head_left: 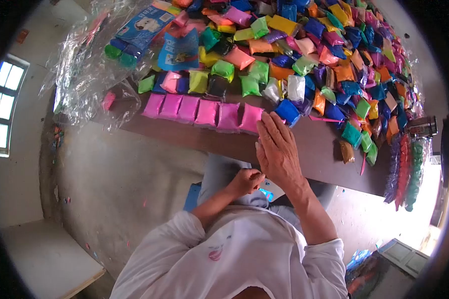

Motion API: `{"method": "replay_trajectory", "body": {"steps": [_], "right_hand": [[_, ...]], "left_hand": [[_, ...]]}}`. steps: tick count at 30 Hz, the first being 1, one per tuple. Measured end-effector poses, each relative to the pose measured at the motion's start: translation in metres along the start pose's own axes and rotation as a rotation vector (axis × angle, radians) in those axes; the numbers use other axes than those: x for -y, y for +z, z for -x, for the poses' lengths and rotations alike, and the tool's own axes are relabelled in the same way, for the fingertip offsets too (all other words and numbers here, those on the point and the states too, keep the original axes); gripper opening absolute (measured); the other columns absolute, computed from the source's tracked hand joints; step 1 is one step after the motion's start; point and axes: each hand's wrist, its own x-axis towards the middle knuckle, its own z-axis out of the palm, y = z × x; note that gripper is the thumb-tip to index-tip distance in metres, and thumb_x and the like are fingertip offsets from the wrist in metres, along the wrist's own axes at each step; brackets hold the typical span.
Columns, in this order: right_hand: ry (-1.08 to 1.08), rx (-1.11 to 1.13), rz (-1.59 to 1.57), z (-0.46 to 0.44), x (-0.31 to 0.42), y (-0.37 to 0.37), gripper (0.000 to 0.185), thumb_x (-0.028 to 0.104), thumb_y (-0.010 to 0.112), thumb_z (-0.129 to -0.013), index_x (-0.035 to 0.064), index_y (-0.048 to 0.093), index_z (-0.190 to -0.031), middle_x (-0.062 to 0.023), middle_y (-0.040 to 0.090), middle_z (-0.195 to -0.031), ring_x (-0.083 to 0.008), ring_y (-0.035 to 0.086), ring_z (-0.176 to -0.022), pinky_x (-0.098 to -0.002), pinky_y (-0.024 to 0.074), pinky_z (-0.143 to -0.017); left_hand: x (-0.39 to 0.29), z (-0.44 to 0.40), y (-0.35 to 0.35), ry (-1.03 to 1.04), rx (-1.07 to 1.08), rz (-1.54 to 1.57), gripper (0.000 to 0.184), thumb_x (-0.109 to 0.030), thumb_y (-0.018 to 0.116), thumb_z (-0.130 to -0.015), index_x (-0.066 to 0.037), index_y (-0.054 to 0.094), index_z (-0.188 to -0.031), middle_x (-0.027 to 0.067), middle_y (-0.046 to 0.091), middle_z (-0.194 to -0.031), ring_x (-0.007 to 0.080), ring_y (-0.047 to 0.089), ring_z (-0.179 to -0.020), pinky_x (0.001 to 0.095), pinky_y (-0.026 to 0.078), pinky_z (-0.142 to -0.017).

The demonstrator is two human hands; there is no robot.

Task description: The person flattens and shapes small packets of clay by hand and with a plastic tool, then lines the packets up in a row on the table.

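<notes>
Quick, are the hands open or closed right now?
Left hand: curled closed; can't tell if anything's inside.
Right hand: open, fingers straight, beside a shiny pink plastic packet; can't see underneath.

The right hand (278, 147) is at the pink packets (206, 112) (a neat row).

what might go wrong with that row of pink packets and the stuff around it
The right hand, at the end of the pink row, might nudge it crooked. Loose packets heaped behind could slide forward. Clear wrapping hanging past the table edge may slip off.
</notes>
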Motion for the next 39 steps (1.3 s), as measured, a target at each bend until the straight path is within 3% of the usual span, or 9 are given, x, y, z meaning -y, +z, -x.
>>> {"method": "replay_trajectory", "body": {"steps": [1,3,6,10,12,32,39], "right_hand": [[0.004,0.021,0.047,-0.005,0.0,0.002,0.041,0.01,0.059,-0.076,-0.0029,0.052,-0.115,-0.0154,0.048,-0.124,-0.0317,0.042,-0.12,-0.0427,0.034,-0.1],[-0.016,0.025,0.071,-0.007,-0.006,0.008,0.043,0.011,0.059,-0.077,-0.0028,0.051,-0.116,-0.0156,0.048,-0.125,-0.0316,0.041,-0.121,-0.0433,0.0327,-0.101],[-0.011,0.054,0.096,-0.007,-0.005,0.011,0.044,0.012,0.059,-0.077,-0.0023,0.05,-0.118,-0.0158,0.047,-0.125,-0.0315,0.041,-0.121,-0.0445,0.031,-0.102],[0.033,0.074,0.093,-0.002,-0.002,0.011,0.044,0.013,0.06,-0.076,-0.0011,0.051,-0.117,-0.0155,0.048,-0.125,-0.0313,0.04,-0.121,-0.0452,0.0305,-0.102],[0.032,0.057,0.079,0.001,-0.005,0.015,0.044,0.013,0.061,-0.076,-0.0009,0.051,-0.117,-0.0157,0.048,-0.125,-0.0314,0.04,-0.121,-0.0453,0.0305,-0.102],[-0.042,0.064,0.07,-0.01,0.007,0.028,0.041,0.015,0.056,-0.081,-0.0032,0.05,-0.117,-0.0183,0.047,-0.127,-0.0316,0.042,-0.121,-0.0435,0.0297,-0.103],[0.084,-0.107,-0.044,0.016,0.002,0.005,0.034,0.003,0.055,-0.077,-0.0033,0.054,-0.11,-0.0175,0.054,-0.116,-0.0328,0.049,-0.111,-0.0431,0.036,-0.096]], "left_hand": [[0.008,-0.004,0.0,0.002,-0.008,-0.002,0.029,-0.027,0.053,-0.089,-0.002,0.054,-0.073,-0.0001,0.05,-0.057,0.0059,0.042,-0.045,0.0231,0.035,-0.042],[0.026,-0.011,-0.002,0.287,-0.001,-0.163,0.029,-0.026,0.053,-0.089,-0.003,0.054,-0.072,-0.0003,0.05,-0.057,0.0059,0.042,-0.045,0.023,0.035,-0.042],[0.034,-0.014,-0.003,0.42,-0.04,-0.23,0.029,-0.026,0.053,-0.089,-0.003,0.054,-0.072,-0.0004,0.049,-0.058,0.006,0.042,-0.046,0.023,0.035,-0.042],[0.019,-0.007,-0.002,0.309,-0.028,-0.148,0.028,-0.026,0.053,-0.089,-0.003,0.054,-0.072,-0.0007,0.049,-0.058,0.0059,0.042,-0.046,0.023,0.035,-0.043],[0.003,-0.002,-0.002,0.013,0.01,0.014,0.028,-0.026,0.053,-0.089,-0.003,0.054,-0.073,-0.0008,0.049,-0.058,0.0057,0.042,-0.046,0.0229,0.035,-0.043],[0.001,0.002,-0.004,0.047,0.03,0.029,0.024,-0.023,0.051,-0.089,-0.001,0.058,-0.081,-0.0014,0.049,-0.057,0.0058,0.042,-0.044,0.0224,0.035,-0.042],[0.006,0.003,-0.002,0.04,-0.02,0.044,0.027,-0.025,0.051,-0.088,-0.001,0.057,-0.079,0.0001,0.05,-0.057,0.0065,0.042,-0.044,0.0231,0.035,-0.041]]}}
